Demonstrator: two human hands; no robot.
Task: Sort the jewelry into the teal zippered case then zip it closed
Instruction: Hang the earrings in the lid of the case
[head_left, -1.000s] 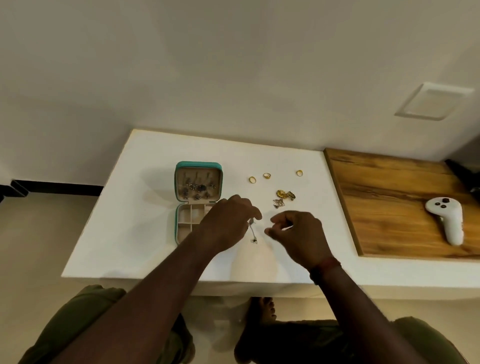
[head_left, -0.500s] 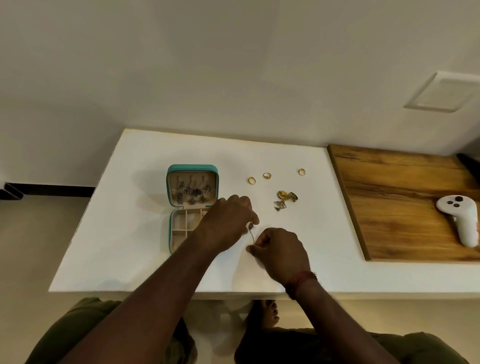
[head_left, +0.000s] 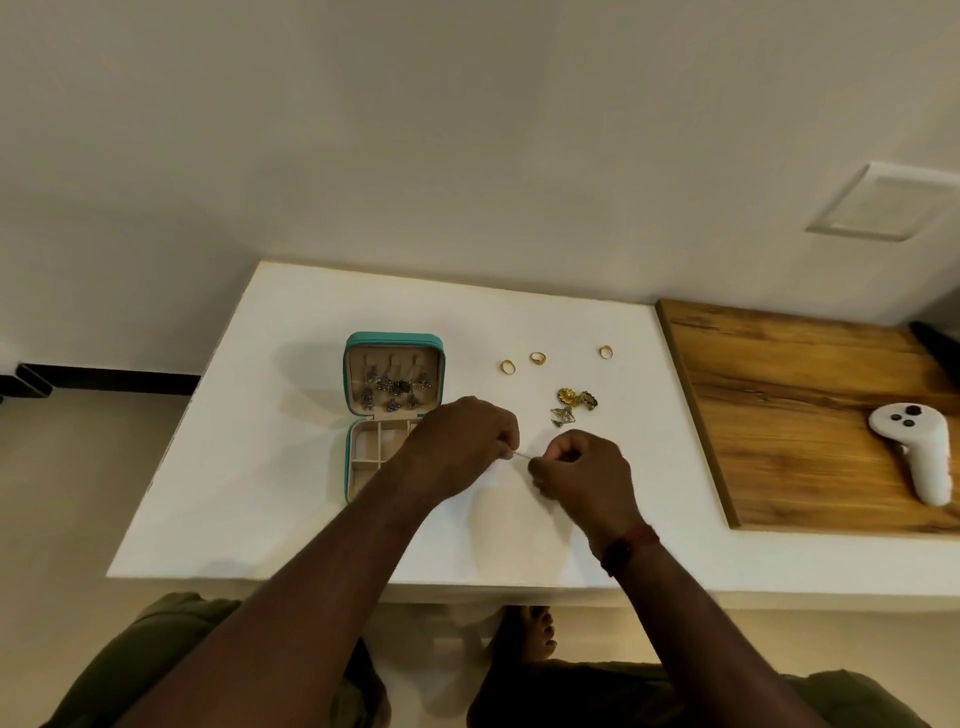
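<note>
1. My left hand (head_left: 457, 447) and right hand (head_left: 582, 467) sit close together above the white surface (head_left: 260, 493), just right of the teal case (head_left: 395, 340).
2. The fingers (head_left: 506, 434) of my left hand are curled and pinch one end of a thin silver piece (head_left: 521, 455). The fingers (head_left: 550, 457) of my right hand are curled and pinch the other end. The piece spans the small gap between the hands; it is too small to tell what kind it is.
3. The teal case lies open, lid raised at the far side. Dark earrings (head_left: 395, 389) hang in rows inside the lid. My left hand partly hides the compartment tray nearer me.
4. Three gold rings (head_left: 507, 367), (head_left: 538, 358), (head_left: 605, 352) lie apart in a loose row on the surface beyond my hands.
5. A gold cluster (head_left: 576, 399) and a small silver item (head_left: 562, 417) lie just beside each other, between the rings and my right hand.
6. A red band (head_left: 628, 545) circles my right wrist.
7. A wooden board (head_left: 805, 415) at the right carries a white controller (head_left: 919, 452).
</note>
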